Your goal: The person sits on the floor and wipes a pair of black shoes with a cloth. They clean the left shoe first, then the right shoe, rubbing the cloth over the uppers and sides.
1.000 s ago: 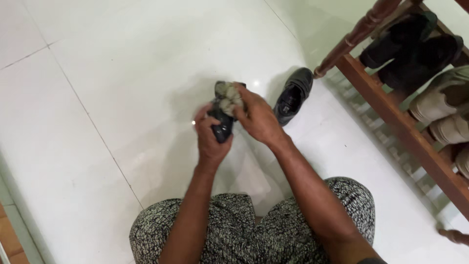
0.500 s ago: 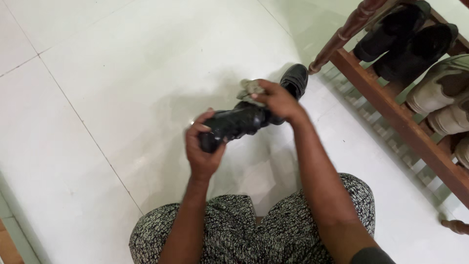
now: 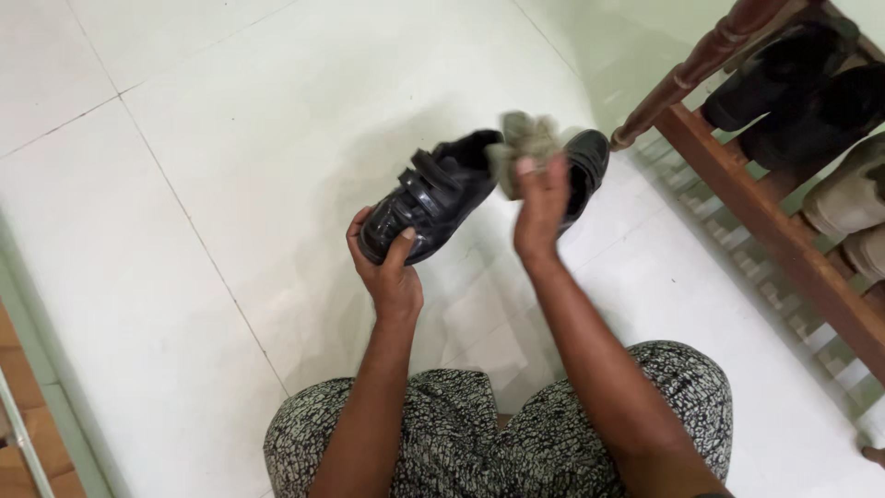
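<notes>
Cupped under the toe, the left hand [image 3: 392, 272] holds a small black glossy shoe with two straps [image 3: 431, 195] above the white tiled floor [image 3: 230, 138] — probably light, stiff-soled, slick, best gripped at sole or heel. Right hand [image 3: 541, 214] pinches a crumpled grey-green cloth [image 3: 524, 146] at its heel.

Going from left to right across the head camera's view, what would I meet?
Left hand → black shoe held in it → right hand gripping a grey cloth → second black shoe on the floor → wooden shoe rack with dark and tan shoes.
</notes>
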